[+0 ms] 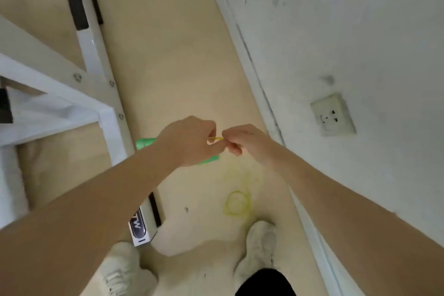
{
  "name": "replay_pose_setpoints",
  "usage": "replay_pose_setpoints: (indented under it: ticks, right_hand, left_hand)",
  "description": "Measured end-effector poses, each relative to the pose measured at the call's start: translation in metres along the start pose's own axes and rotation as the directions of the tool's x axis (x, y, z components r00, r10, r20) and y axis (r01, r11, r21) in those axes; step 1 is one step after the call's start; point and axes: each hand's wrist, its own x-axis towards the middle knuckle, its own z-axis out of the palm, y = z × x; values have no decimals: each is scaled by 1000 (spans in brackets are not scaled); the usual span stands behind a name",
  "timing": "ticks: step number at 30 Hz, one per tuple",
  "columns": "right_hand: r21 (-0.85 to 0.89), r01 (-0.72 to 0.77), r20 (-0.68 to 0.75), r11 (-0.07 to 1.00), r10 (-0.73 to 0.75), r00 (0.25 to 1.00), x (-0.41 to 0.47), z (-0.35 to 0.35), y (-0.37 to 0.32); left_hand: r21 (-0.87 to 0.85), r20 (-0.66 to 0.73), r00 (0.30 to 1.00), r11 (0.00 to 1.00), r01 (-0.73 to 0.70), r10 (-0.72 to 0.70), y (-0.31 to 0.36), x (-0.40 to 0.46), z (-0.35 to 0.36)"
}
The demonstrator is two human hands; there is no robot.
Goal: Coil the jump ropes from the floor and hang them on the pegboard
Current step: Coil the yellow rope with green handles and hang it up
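Note:
A jump rope with green handles and a thin yellow-green cord is in both my hands above the beige floor. My left hand grips the green handles, whose ends stick out at its left and lower right. A short stretch of cord runs to my right hand, which pinches it. More cord hangs blurred below and ends in a loose loop on the floor near my right shoe. No pegboard is in view.
A white metal frame with black pads stands at the left, its foot by my left shoe. A white wall with a socket and a baseboard runs along the right. My right shoe is beside it.

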Motion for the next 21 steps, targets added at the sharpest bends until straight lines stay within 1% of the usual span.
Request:
replay_pose_setpoints:
  ticks: [1,2,3,4,5,6,7,8,10,12,14,15,17,18,19,20,21]
  right_hand:
    - [21,9,24,1000,-9,1000,-18,-10,-15]
    - [21,10,30,1000,-10,999,-33,-18,-30]
    - [5,1,22,1000,-1,1000,-46,-25,-43]
    - [-38,-25,-1,999,25,1000,-59,-29,-53]
    - [-81,-56,-37,995,53,998,-70,-31,-61]
    - [-120,-84,-97,989,73,993,-82,-32,-69]
    - [-133,-102,-157,986,81,984,-94,-30,-77]
    - [-120,-114,-219,986,86,972,-109,-29,-86]
    - [-81,-139,-333,987,104,937,-148,-23,-102]
    - [-31,-134,-409,990,110,906,-194,-17,-123]
    - [-12,-137,-439,991,118,891,-244,-4,-146]
    - [-50,-156,-449,987,117,886,-268,2,-159]
    - [-188,-208,-488,960,93,868,-311,10,-185]
    - [-266,-241,-527,933,69,847,-332,12,-197]
    - [-325,-271,-579,906,36,815,-351,14,-209]
    - [-344,-288,-630,894,8,776,-371,15,-219]
    - [-321,-291,-671,901,1,741,-389,17,-226]
  left_hand:
    - [19,-62,998,1000,0,1,7,-15,-16]
    - [-36,-128,992,999,-20,15,13,-28,-31]
    - [-150,-192,981,987,-51,22,18,-40,-44]
    - [-302,-248,969,948,-96,19,25,-53,-57]
    - [-471,-281,960,870,-146,9,31,-66,-67]
    - [-621,-294,956,759,-195,5,38,-78,-76]
    - [-720,-268,963,659,-217,26,44,-91,-85]
    - [-772,-209,974,597,-218,85,51,-105,-93]
    - [-821,-68,973,542,-181,222,65,-134,-108]
    - [-859,28,963,499,-115,270,82,-161,-122]
    - [-889,131,941,457,-28,312,102,-191,-134]
    - [-888,151,927,460,-26,343,112,-209,-140]
    - [-854,172,885,513,-86,434,133,-243,-153]
    - [-836,182,861,535,-118,474,141,-261,-160]
    - [-839,184,848,529,-128,498,148,-279,-166]
    - [-870,171,837,478,-119,519,155,-295,-173]
    - [-922,146,826,378,-86,545,162,-310,-181]
